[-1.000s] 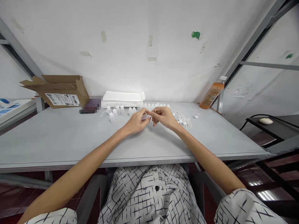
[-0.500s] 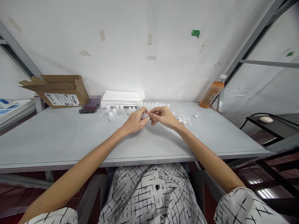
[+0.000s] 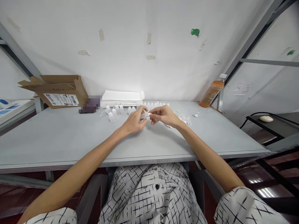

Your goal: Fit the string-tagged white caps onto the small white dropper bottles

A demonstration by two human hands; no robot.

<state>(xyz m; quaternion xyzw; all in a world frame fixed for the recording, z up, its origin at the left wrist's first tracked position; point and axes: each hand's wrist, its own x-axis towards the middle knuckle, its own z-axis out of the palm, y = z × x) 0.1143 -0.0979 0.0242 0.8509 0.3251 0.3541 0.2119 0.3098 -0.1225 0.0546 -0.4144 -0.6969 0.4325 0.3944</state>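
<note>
Between the fingers of my left hand (image 3: pixel 135 120) lies a small translucent plastic bottle (image 3: pixel 143 115), on its side with the neck pointing right. My right hand (image 3: pixel 164 115) pinches a small white cap (image 3: pixel 149 114) at the neck; whether it is fully seated I cannot tell. Left of my hands stand several similar small bottles (image 3: pixel 111 117), one with a thin white strip trailing from it. A row of more small bottles (image 3: pixel 156 105) stands behind my hands. To the right, partly behind my right wrist, is a loose pile of small white caps (image 3: pixel 185 119).
An opened cardboard box (image 3: pixel 60 93) and a blurred dark item (image 3: pixel 90 105) sit at the back left. White flat cartons (image 3: pixel 122 97) lie against the wall. An orange drink bottle (image 3: pixel 212 93) leans at the back right, with a small white piece (image 3: pixel 196 115) in front of it.
My fingers have shifted slightly, so more of the small bottle and the white cap at its neck show now. My arms have hardly moved.
</note>
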